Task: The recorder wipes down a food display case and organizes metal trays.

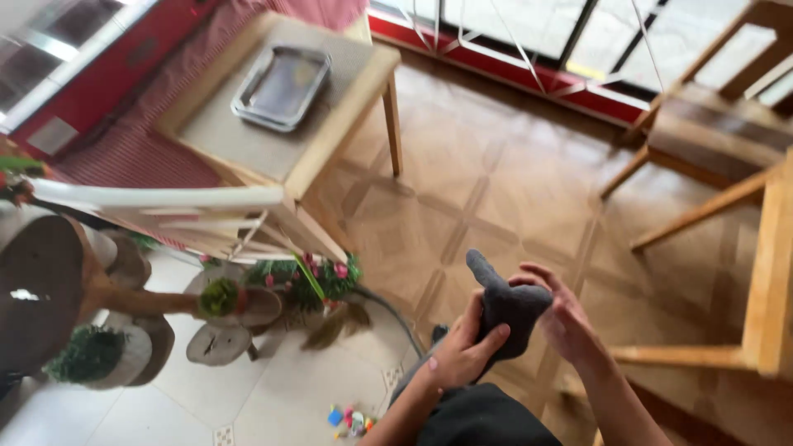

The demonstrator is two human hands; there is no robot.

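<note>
Wood parquet floor [512, 190] fills most of view, pale tile to lower left. Wooden table [347, 107] w/ metal tray [281, 87] on top, upper left; wooden chair [768, 272] at right edge. Tree-slice plant stand [223, 339] w/ small green plants lower left; small coloured toys [351, 419] on tile.

Dark grey sock [508, 310] held up in mid-air betw. both hands, well above floor. Left hand [462, 351] closed on its lower part, fingers wrapped round cloth. Right hand [562, 318] fingers loosely spread, touching sock's far side.

Step, as judged: handling/folding the sock. Next move likely needs right hand to close on the free, pointed end [479, 268].
</note>
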